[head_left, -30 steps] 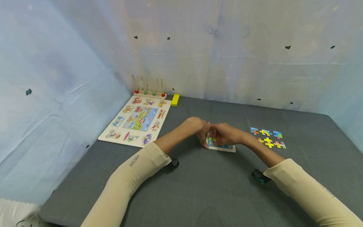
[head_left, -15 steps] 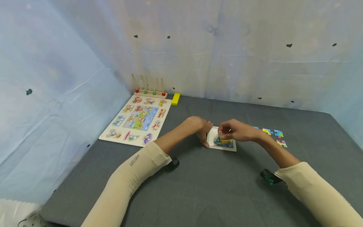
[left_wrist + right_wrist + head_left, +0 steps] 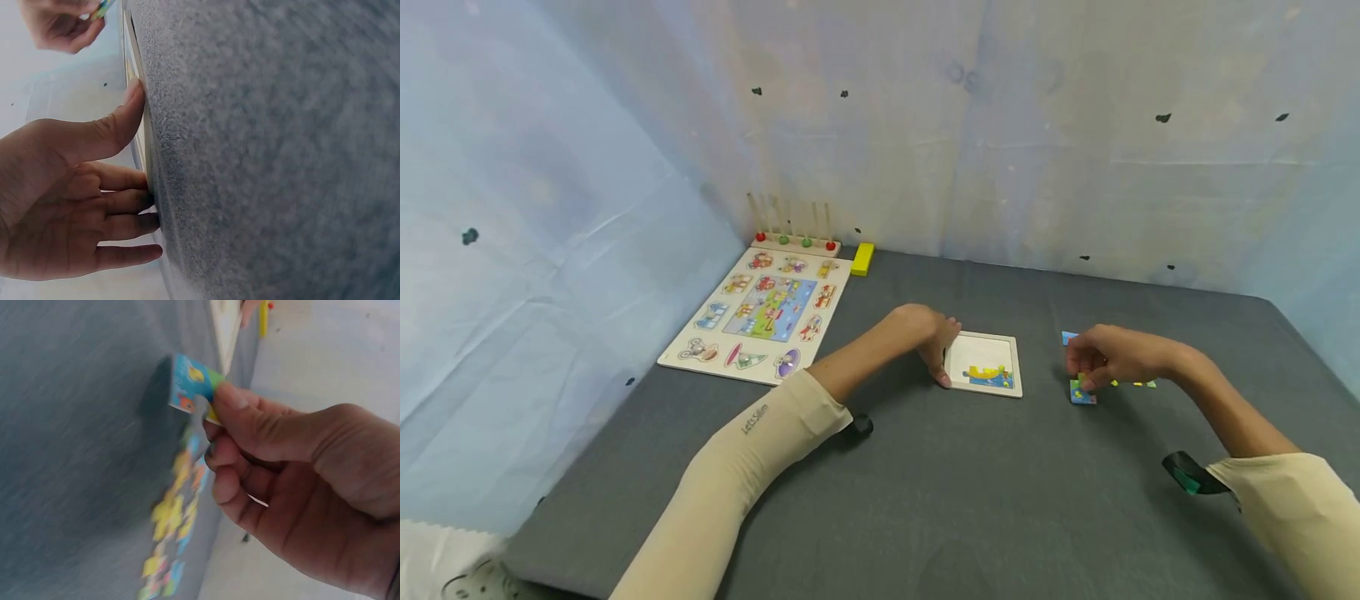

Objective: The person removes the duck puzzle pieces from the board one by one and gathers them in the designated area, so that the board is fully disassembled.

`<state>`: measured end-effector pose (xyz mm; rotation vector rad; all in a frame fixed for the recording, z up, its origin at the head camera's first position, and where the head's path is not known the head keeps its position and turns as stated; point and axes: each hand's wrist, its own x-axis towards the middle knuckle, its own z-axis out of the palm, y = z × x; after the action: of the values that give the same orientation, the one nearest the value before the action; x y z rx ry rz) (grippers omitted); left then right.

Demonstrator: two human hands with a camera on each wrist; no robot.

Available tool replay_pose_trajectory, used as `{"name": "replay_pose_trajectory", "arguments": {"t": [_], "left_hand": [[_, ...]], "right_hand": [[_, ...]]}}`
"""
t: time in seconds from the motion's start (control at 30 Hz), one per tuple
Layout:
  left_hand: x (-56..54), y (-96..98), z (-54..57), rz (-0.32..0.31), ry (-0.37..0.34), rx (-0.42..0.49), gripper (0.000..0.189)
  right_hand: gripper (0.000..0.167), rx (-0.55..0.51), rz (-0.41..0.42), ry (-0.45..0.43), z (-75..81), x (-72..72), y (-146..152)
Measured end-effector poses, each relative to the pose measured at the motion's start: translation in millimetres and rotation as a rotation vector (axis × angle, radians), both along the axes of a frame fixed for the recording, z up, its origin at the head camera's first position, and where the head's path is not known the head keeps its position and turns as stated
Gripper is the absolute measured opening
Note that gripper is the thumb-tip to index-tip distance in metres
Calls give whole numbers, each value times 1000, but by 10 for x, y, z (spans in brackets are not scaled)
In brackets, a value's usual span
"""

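Observation:
My right hand [image 3: 1116, 358] pinches a blue jigsaw piece [image 3: 190, 378] with a yellow fish shape and a green corner, between thumb and fingers. It hangs just above the table, left of the loose puzzle pieces [image 3: 169, 515], which my hand partly covers in the head view. A small wooden puzzle tray [image 3: 981, 340] lies at the middle, mostly bare, with yellow and blue pieces [image 3: 990, 376] joined in its lower right corner. On the tray's left edge my left hand [image 3: 936, 346] rests, thumb at the near corner; in the left wrist view its fingers stretch out straight.
To the left lies a large picture board [image 3: 760, 315] with vehicle and toy shapes. Behind it stands a pegged wooden rack [image 3: 796, 244] with red and green beads, beside a yellow block [image 3: 862, 259]. Cloth walls [image 3: 1037, 167] border the grey table [image 3: 925, 483].
My right hand has lifted a piece from the tray's lower left and carried it right, towards the loose pieces. The left hand has stayed on the tray's edge.

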<state>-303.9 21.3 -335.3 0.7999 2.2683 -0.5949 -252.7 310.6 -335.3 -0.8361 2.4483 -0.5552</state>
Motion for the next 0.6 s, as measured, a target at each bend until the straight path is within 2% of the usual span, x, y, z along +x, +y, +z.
{"name": "replay_pose_trajectory", "arguments": {"t": [0.13, 0.23, 0.4, 0.6], "left_hand": [[1, 3, -5, 4, 3, -4, 120], [0, -2, -15, 8, 1, -4, 120], [-5, -22, -31, 7, -2, 2, 120], [-5, -20, -30, -6, 2, 5, 119]], "right_hand": [[17, -24, -16, -44, -123, -16, 116], [20, -2, -35, 11, -172, -14, 119], [25, 112, -69, 100, -138, 22, 86], [27, 149, -100, 54, -127, 59, 60]]}}
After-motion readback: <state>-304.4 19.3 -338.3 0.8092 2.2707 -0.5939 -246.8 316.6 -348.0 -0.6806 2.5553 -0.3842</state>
